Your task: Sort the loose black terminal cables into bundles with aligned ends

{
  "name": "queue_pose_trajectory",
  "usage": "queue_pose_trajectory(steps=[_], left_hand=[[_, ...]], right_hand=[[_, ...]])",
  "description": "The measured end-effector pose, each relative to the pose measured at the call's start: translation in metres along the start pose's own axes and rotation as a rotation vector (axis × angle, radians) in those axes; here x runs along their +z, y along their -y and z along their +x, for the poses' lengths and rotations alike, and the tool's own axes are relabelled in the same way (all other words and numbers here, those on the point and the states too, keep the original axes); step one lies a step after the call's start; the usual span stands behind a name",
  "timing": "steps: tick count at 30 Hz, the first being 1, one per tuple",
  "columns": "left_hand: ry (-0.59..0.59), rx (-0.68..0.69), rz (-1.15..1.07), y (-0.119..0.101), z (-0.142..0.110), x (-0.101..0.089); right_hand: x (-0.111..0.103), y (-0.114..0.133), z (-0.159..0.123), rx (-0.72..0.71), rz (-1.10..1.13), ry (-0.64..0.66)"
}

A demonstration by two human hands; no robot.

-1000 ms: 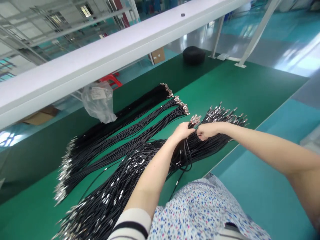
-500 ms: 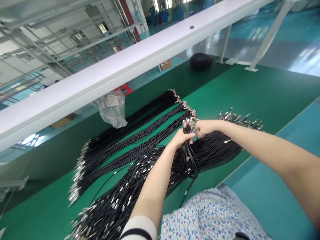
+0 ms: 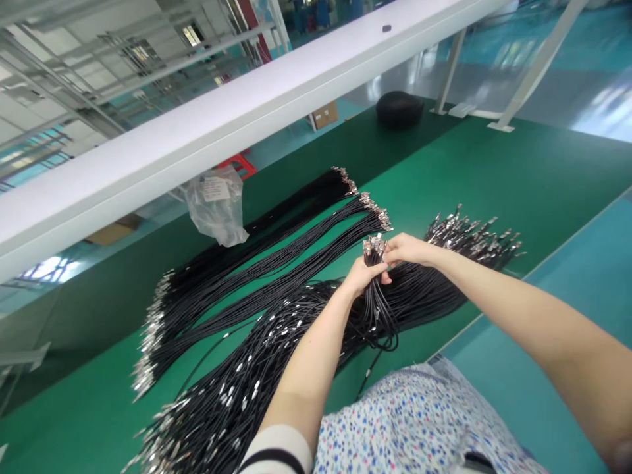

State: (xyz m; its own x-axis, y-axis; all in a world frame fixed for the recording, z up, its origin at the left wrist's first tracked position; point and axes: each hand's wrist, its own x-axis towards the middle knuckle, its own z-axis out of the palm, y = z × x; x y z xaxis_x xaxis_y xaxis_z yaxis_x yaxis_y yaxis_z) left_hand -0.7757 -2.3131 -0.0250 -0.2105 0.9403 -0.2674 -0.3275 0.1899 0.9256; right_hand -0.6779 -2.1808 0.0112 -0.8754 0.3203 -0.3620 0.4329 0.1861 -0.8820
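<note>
My left hand (image 3: 364, 274) is closed around a bundle of black cables (image 3: 379, 309), whose metal connector ends stick up above the thumb. My right hand (image 3: 402, 251) is pinched at the right side of those ends; it seems to grip one cable's end, mostly covered by the fingers. Beneath both hands spreads a large loose pile of black cables (image 3: 276, 329), with small white tags along it and shiny connectors at either end. Farther back, cables lie in straighter rows (image 3: 276, 283), their connectors lined up.
Everything lies on a green mat (image 3: 488, 171). A white raised shelf (image 3: 237, 125) crosses above the far side, with a clear plastic bag (image 3: 217, 204) hanging below it. A round black object (image 3: 399, 110) sits at the back, near the shelf's legs. A red stool (image 3: 239, 164) shows beyond.
My right hand has changed from a fist beside the bundle to a pinch right against its connector ends. My left hand keeps its hold. The view has shifted slightly.
</note>
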Motion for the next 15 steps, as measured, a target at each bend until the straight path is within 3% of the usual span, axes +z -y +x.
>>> queue_pose_trajectory(steps=[7, 12, 15], left_hand=[[0.060, -0.127, 0.065, -0.009, 0.001, 0.003], [-0.067, -0.091, -0.063, -0.007, -0.004, 0.003], [-0.098, -0.046, -0.133, -0.010, -0.013, -0.002]], right_hand=[[0.013, -0.003, -0.011, 0.056, 0.046, -0.196], [0.015, -0.010, -0.046, -0.082, -0.328, -0.417], [0.033, -0.025, -0.072, -0.070, -0.544, -0.425]])
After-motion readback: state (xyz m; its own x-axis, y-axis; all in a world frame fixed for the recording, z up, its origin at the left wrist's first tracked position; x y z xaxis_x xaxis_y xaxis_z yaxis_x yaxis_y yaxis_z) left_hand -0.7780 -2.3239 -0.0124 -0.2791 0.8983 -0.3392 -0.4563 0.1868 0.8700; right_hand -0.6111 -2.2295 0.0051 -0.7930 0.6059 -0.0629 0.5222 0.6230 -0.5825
